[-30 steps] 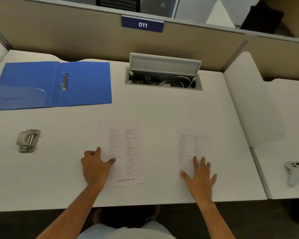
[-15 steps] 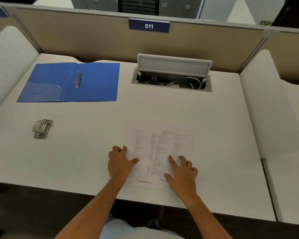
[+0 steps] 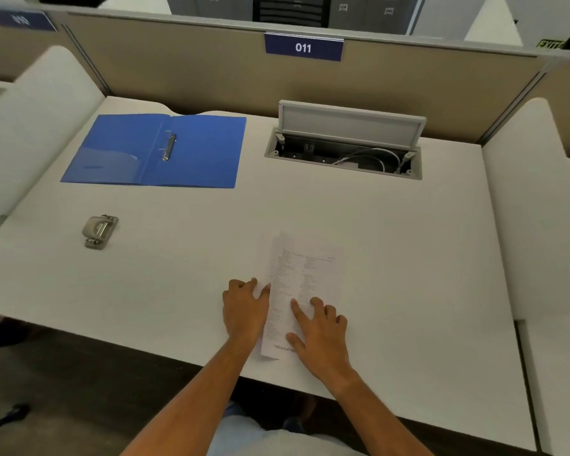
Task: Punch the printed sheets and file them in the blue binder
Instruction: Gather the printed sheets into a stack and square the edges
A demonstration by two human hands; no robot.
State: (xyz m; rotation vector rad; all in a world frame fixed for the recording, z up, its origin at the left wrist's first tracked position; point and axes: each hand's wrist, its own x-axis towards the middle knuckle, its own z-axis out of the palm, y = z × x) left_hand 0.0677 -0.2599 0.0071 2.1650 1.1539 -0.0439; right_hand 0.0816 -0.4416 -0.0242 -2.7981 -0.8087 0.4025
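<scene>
nothing is yet punched or filed; the white printed paper sheets (image 3: 298,291) are gathered in one overlapped stack near the desk's near edge; the left hand (image 3: 244,311) is curled, pinching the raised left edge; the right hand (image 3: 320,334) is pressed flat, fingers spread; the grey metal hole punch (image 3: 99,231) lies untouched far left; the open blue plastic ring binder (image 3: 158,151) lies empty beyond.

Across the top of the frame I see the beige partition (image 3: 178,70) with a dark blue sign (image 3: 303,47) reading 011; another blurred sign (image 3: 22,20) sits upper left. My white desk (image 3: 392,258) has a cable box (image 3: 343,156) at upper right, grey lid (image 3: 351,123) raised, white cables (image 3: 375,158) inside.
</scene>
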